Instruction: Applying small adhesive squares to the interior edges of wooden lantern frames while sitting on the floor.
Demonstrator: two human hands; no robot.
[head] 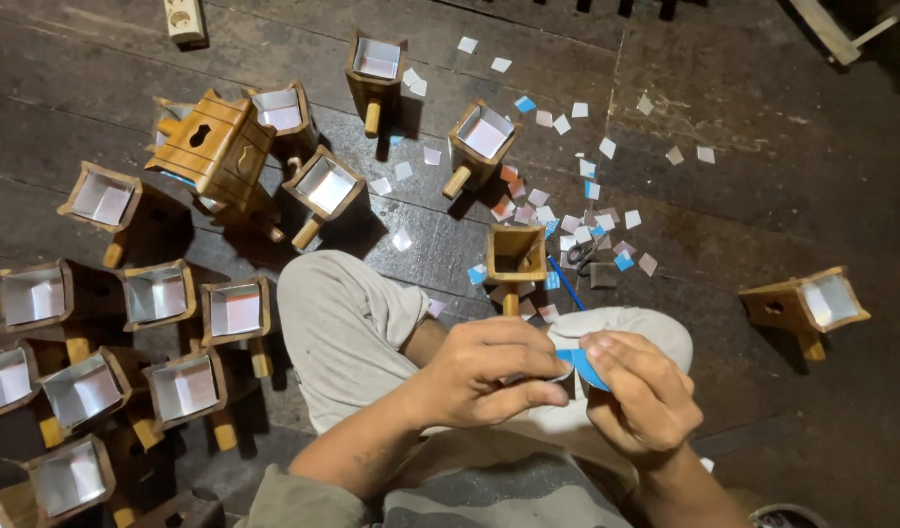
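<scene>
Both hands are pinching a small blue paper piece (pixel 579 366): the left hand (pixel 484 372) is clamping its left edge, the right hand (pixel 641 391) is clamping its right edge, above the lap.

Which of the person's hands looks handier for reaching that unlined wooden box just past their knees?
Probably the left hand: the unlined wooden box stands almost straight beyond it. The right hand sits further aside and pinches the blue paper piece, as far as shows.

Wooden boxes (pixel 161 293) crowd the floor's (pixel 763 176) left edge. Paper squares (pixel 587 220) lie scattered toward the far middle, scissors (pixel 579 256) among them. One box (pixel 516 256) stands before the knees; another box (pixel 807 303) sits alone at right.
</scene>
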